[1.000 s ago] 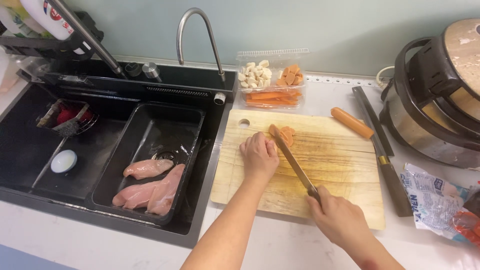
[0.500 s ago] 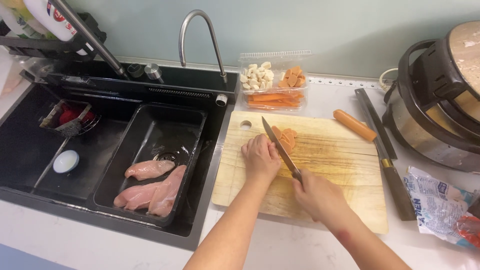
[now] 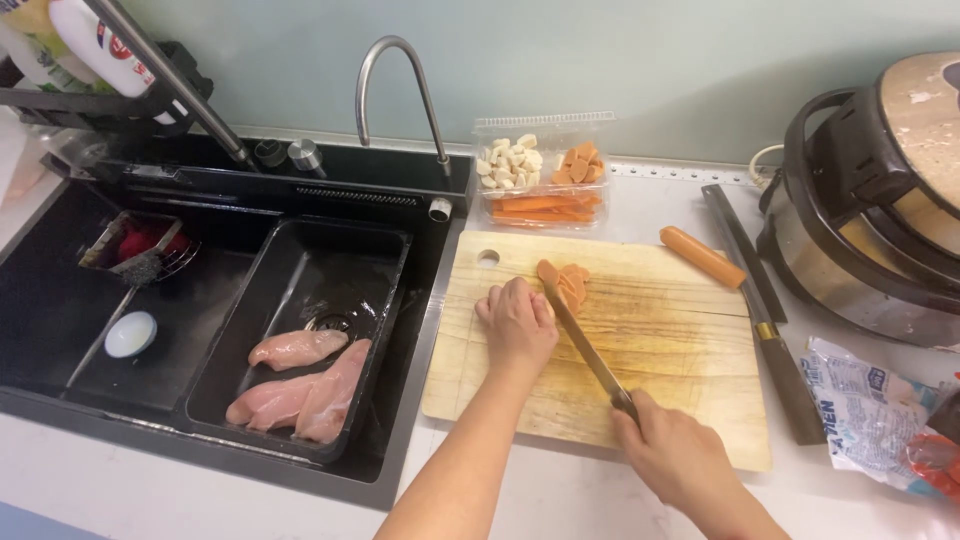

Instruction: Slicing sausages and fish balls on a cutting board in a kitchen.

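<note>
Gripping a knife (image 3: 580, 340), right hand (image 3: 672, 462) cut sausage (image 3: 562, 284) on cutting board (image 3: 640, 340); left hand (image 3: 517, 326), fingers curled, steadied it.

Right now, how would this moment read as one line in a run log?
left hand: pressing sausage on cutting board | right hand: holding knife, blade at sausage slices | whole sausage: beside board | raw chicken: in sink tray

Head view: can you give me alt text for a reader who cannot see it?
A right hand holds a knife over sausage slices on a wooden cutting board, while the left hand steadies them. Raw chicken pieces lie in a black tray in the sink on the left; a whole sausage lies behind the board.
</note>
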